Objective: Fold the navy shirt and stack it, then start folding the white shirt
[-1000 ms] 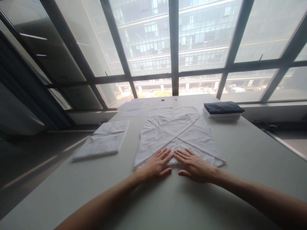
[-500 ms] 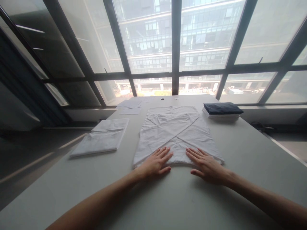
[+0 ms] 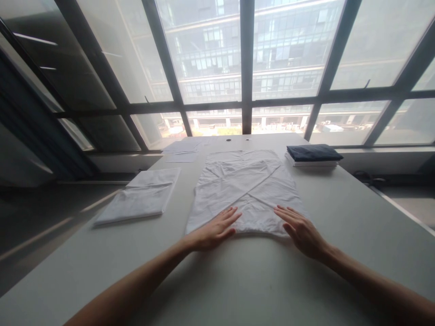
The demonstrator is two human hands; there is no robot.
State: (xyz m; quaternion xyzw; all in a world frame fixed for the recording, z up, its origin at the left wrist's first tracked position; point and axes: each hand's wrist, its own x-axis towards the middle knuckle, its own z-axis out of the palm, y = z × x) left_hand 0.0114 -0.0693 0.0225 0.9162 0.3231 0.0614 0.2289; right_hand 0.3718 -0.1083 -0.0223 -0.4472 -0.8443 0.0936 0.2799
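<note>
A white garment [image 3: 244, 181], perhaps a shirt, lies folded into a wide panel in front of me, with creases and slanting fold edges across it. Over its near left part is my left hand [image 3: 217, 228], fingers stretched out and pointing inward. My right hand [image 3: 301, 231] is at the near right corner, fingers extended and palm turned partly inward. Neither hand grips the cloth. Whether the fingers press on it or hover just above, I cannot tell.
On the left of the white table [image 3: 234, 290] lies a folded white cloth [image 3: 142, 197], with paper sheets [image 3: 181, 151] behind it. A folded dark blue cloth [image 3: 312, 152] sits on white folded cloths [image 3: 314, 165] at the right. Windows [image 3: 210, 54] stand beyond the table.
My right hand has shifted outward to the right and tilted up from lying flat. My left hand has moved slightly left, its thumb now closer to the fingers. The garment looks the same.
</note>
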